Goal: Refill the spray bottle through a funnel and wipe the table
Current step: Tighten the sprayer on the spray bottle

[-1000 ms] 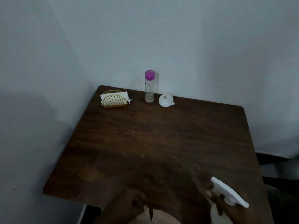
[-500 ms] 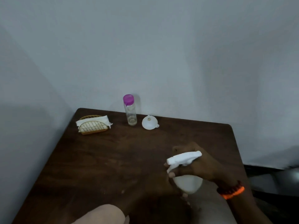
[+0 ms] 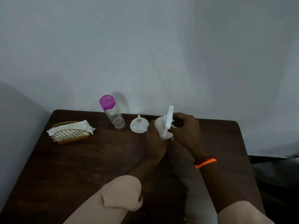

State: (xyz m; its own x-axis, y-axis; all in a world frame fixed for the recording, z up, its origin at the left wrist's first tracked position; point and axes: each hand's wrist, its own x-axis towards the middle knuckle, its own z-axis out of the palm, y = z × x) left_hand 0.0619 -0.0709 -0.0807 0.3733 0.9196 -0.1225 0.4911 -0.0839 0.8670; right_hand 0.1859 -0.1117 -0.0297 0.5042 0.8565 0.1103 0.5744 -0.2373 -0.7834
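Gripping the white spray bottle (image 3: 159,126) on the dark wooden table (image 3: 80,159), both hands work near the far edge. Left hand (image 3: 155,143) is wrapped around the bottle body; right hand (image 3: 186,131), orange wristband (image 3: 205,161) on the wrist, is curled on the white trigger head (image 3: 168,122) just right of the bottle. White funnel (image 3: 139,125) lies just left of the bottle, beyond it a clear purple-capped bottle (image 3: 113,114), then a wire napkin holder (image 3: 70,132) farther left
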